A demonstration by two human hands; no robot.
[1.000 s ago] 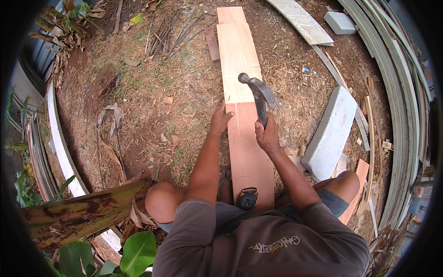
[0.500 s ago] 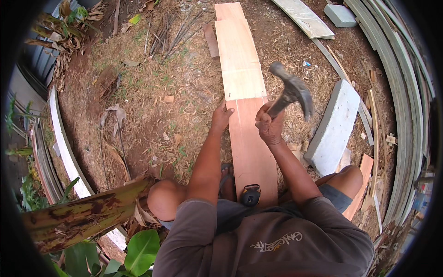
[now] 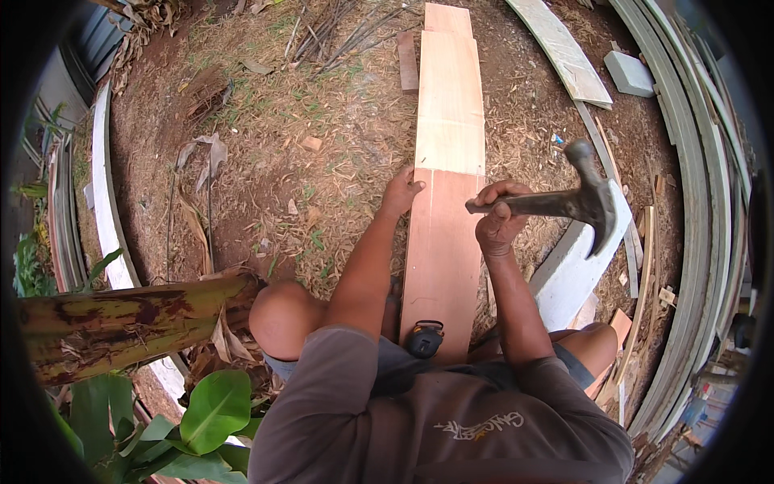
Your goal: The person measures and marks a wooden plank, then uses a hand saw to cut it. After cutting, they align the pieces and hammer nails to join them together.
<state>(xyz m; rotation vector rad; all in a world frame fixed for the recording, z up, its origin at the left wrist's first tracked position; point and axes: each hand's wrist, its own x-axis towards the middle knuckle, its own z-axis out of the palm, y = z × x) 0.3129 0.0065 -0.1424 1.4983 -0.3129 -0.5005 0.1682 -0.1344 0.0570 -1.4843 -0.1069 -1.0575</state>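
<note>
Hammer [image 3: 556, 203] gripped in right fingers [image 3: 504, 189], head [image 3: 597, 202] jutting rightward; left fingers [image 3: 407, 175] hold reddish plank's [image 3: 443, 250] left edge.

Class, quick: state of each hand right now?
Left hand: at the edge of the reddish board; grip cannot be told.
Right hand: closed around the hammer.

Daylight over dry ground [image 3: 149, 169]

Soft, even light surrounds me. The ground is brown, strewn with dry leaves [image 3: 355, 145] and sparse grass [image 3: 318, 239], with a heap of sticks [image 3: 329, 32] farther out. On my left are a mottled trunk [image 3: 129, 320], broad green leaves [image 3: 216, 411] and a long white strip [image 3: 106, 185]; bluish corrugated sheeting [image 3: 105, 36] stands beyond. On my right, stacked grey lengths [image 3: 709, 202] run beyond a pale, oblong block [image 3: 564, 274].
</note>
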